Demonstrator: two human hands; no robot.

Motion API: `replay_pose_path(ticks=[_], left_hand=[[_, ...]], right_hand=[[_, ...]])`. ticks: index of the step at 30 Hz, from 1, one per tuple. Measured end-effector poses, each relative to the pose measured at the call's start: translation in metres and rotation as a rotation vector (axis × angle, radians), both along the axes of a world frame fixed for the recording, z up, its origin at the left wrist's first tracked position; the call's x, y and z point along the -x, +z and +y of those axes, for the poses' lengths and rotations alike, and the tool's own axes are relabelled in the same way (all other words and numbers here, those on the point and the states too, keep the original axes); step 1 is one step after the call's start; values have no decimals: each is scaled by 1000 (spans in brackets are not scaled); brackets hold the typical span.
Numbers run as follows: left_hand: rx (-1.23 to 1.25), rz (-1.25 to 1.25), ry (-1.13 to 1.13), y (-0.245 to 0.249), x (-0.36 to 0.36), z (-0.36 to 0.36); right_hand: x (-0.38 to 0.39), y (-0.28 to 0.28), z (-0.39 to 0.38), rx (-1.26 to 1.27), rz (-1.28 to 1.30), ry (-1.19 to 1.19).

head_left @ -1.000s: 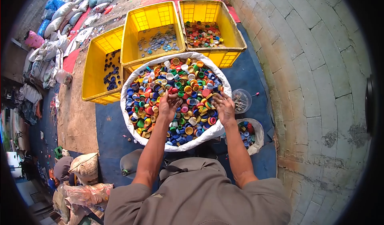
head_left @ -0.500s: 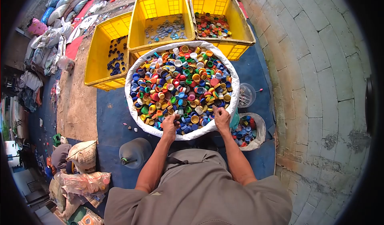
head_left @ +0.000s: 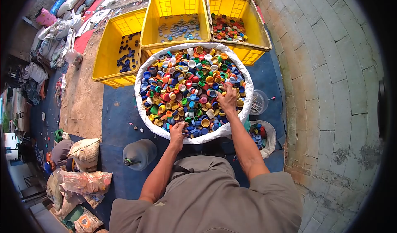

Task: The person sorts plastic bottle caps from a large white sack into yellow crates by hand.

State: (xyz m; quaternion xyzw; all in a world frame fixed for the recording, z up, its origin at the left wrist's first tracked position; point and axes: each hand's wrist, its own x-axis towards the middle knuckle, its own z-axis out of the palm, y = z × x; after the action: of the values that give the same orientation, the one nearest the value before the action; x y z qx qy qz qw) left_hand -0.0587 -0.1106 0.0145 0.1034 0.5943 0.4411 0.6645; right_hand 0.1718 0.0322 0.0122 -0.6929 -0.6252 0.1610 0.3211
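Note:
A large white sack [head_left: 140, 104] with a rolled rim stands before me, full of plastic bottle caps [head_left: 186, 84] in many colours. My left hand [head_left: 178, 133] is at the sack's near rim with its fingers curled together; whatever they may hold is too small to make out. Further in, my right hand [head_left: 228, 100] reaches over the right side of the heap. Its fingers are apart and touch or hover just above the caps, with no cap clearly gripped.
Behind the sack are three yellow crates: the left crate [head_left: 103, 63] has dark blue caps, the middle crate [head_left: 151, 26] pale ones, the right crate [head_left: 260, 38] red and orange ones. A small sack [head_left: 269, 140] and clear tub [head_left: 259, 102] stand right, a large bottle [head_left: 140, 154] left.
My right hand has moved from the near right rim forward over the caps, and its fingers have spread. My left hand stays by the near rim. The view has shifted slightly.

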Motion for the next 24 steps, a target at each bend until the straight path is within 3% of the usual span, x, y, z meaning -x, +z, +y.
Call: replay_pose_path(ticks=[12,17,21,22,24], left_hand=[[4,-10,102,9,6,-10],[-6,59,50,13,0,-5],[-107,233,-107,11,-12,7],[-145,289,-156,8,-17,11],[-248,389,-211,-1,-29,24]], right_hand=[[10,-12,33,42,-245,109],[8,-8,27,-48,-140,59],[-1,17,6,-32,322,-53],[1,37,-4,63,506,-129],[-15,12,-17,110,1080,-131]])
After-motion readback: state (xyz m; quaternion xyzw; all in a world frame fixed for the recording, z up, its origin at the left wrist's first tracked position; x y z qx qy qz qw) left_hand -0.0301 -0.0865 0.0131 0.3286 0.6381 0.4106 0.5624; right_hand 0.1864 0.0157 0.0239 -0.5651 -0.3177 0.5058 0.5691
